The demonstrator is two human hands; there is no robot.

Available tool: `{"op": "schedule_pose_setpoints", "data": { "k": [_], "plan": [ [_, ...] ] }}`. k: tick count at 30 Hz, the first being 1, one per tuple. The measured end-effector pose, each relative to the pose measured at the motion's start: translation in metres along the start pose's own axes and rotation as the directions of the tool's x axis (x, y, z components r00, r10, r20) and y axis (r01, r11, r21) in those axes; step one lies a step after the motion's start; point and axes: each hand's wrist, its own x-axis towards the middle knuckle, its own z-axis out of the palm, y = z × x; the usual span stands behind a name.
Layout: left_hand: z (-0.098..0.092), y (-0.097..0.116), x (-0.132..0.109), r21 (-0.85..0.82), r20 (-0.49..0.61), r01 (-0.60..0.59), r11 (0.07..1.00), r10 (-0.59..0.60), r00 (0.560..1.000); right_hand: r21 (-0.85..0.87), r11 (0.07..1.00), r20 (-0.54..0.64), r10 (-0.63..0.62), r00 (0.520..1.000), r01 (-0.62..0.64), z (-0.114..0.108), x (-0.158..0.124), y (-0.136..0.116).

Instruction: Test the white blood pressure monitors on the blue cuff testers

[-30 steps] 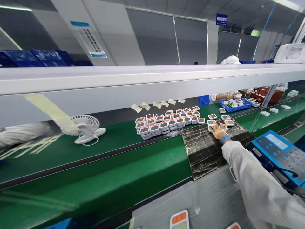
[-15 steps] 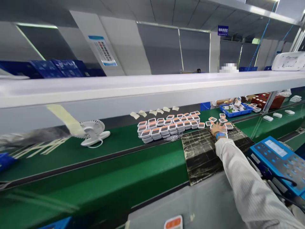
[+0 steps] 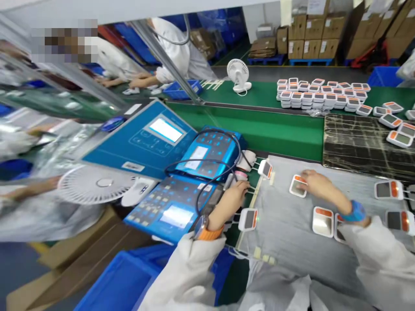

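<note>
My right hand (image 3: 317, 185) rests on a small white device with an orange end (image 3: 298, 186) lying on the grey mat (image 3: 288, 233); its fingers curl over it. My left hand (image 3: 231, 200) lies at the mat's left edge, fingers closed on a pen-like probe with a black cable (image 3: 227, 181), beside a blue tester (image 3: 177, 207). Another white device (image 3: 249, 219) sits just right of my left wrist. More devices (image 3: 323, 221) lie near my right wrist.
Stacks of the same devices (image 3: 319, 98) stand on the green belt (image 3: 259, 125). A dark taped block (image 3: 359, 144) carries a few devices. Two more blue testers (image 3: 145, 140), a white fan (image 3: 239, 74), a blue bin (image 3: 113, 280) and co-workers in white coats (image 3: 175, 47) are around.
The view has swung left and down. My right hand has come back from the dark block to the grey mat near me. My left hand has come into view.
</note>
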Motion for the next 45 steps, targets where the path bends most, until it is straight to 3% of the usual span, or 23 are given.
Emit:
{"op": "schedule_pose_setpoints", "data": {
  "k": [3,7,10,12,13,15,17,18,22,29,36,39,41,45],
  "plan": [
    [0.002,0.001,0.003,0.003,-0.046,-0.022,1.0,0.022,0.999,-0.281,0.959,0.038,-0.033,0.999,0.042,0.022,-0.043,-0.023],
    [0.005,0.001,0.015,0.044,-0.007,-0.042,0.998,0.043,0.999,-0.384,0.923,0.04,-0.011,0.999,0.026,0.015,-0.044,-0.038],
    [0.006,0.001,0.022,0.07,0.021,-0.038,0.997,0.036,0.999,-0.198,0.978,0.028,0.064,0.998,-0.057,0.012,-0.032,-0.059],
    [0.004,0.001,0.023,0.067,0.008,-0.038,0.997,0.037,0.999,0.155,0.978,0.063,0.132,0.989,-0.141,0.022,-0.026,-0.083],
    [0.003,0.001,0.023,0.055,0.0,-0.042,0.998,0.042,0.999,0.371,0.907,0.123,0.164,0.979,-0.199,0.03,-0.023,-0.096],
    [0.001,0.001,0.021,-0.005,-0.009,-0.042,0.999,0.042,0.999,0.698,0.623,0.296,0.198,0.935,-0.353,0.049,-0.019,-0.12],
    [-0.001,0.002,0.019,-0.089,-0.023,-0.008,0.996,0.006,1.0,0.817,0.339,0.427,0.189,0.884,-0.467,0.067,-0.014,-0.138],
    [-0.002,0.002,0.018,-0.127,-0.035,0.013,0.992,-0.017,0.999,0.832,0.245,0.465,0.183,0.866,-0.498,0.074,-0.012,-0.144],
    [-0.002,0.002,0.015,-0.202,-0.098,0.03,0.979,-0.05,0.994,0.852,0.081,0.499,0.18,0.848,-0.518,0.091,-0.007,-0.147],
    [0.003,0.0,0.012,-0.175,-0.178,-0.003,0.985,-0.028,0.984,0.866,0.043,0.483,0.19,0.855,-0.498,0.099,-0.007,-0.141],
    [0.017,0.003,0.011,-0.177,-0.239,-0.008,0.984,-0.035,0.97,0.862,0.133,0.442,0.276,0.854,-0.489,0.105,-0.005,-0.146],
    [0.012,0.007,0.005,-0.127,-0.243,-0.01,0.992,-0.021,0.97,0.867,0.128,0.431,0.29,0.854,-0.481,0.106,-0.006,-0.147],
    [0.003,0.009,-0.001,-0.099,-0.2,-0.026,0.995,0.005,0.98,0.871,0.118,0.431,0.287,0.856,-0.478,0.106,-0.007,-0.147],
    [-0.015,0.01,-0.01,-0.15,-0.012,-0.081,0.985,0.08,0.997,0.863,0.116,0.445,0.288,0.848,-0.492,0.107,-0.007,-0.146]
  ]
}}
